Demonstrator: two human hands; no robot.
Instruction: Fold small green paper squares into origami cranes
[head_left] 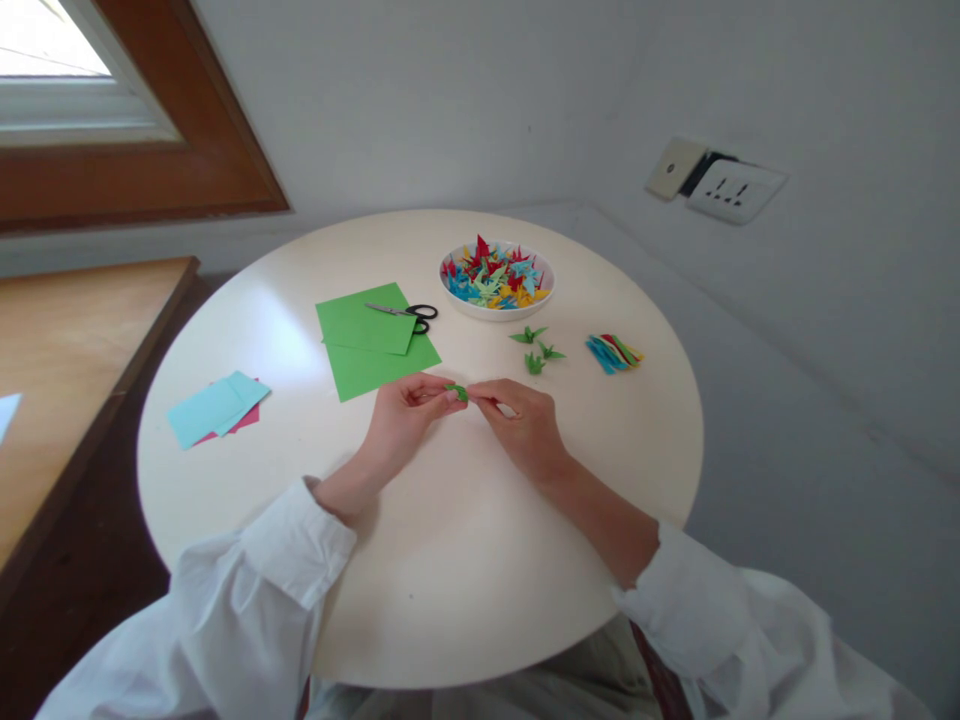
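Observation:
A small folded piece of green paper (457, 392) is pinched between the thumb and fingers of my left hand (411, 410), above the middle of the round table. From the other side, the fingertips of my right hand (523, 420) close together at the paper's right edge; whether they grip it I cannot make out. Just beyond my right hand lie several green paper cranes (534, 350). Green paper sheets (360, 368) are spread beyond my left hand, and scissors (405, 312) with black handles rest on them.
A white bowl (498, 314) of colourful paper cranes stands at the back of the round table (450, 580). Several folded paper strips (613, 353) lie to the right. Light blue sheets (214, 408) overlap red paper at the left. A wooden table (67, 350) stands beyond the left edge.

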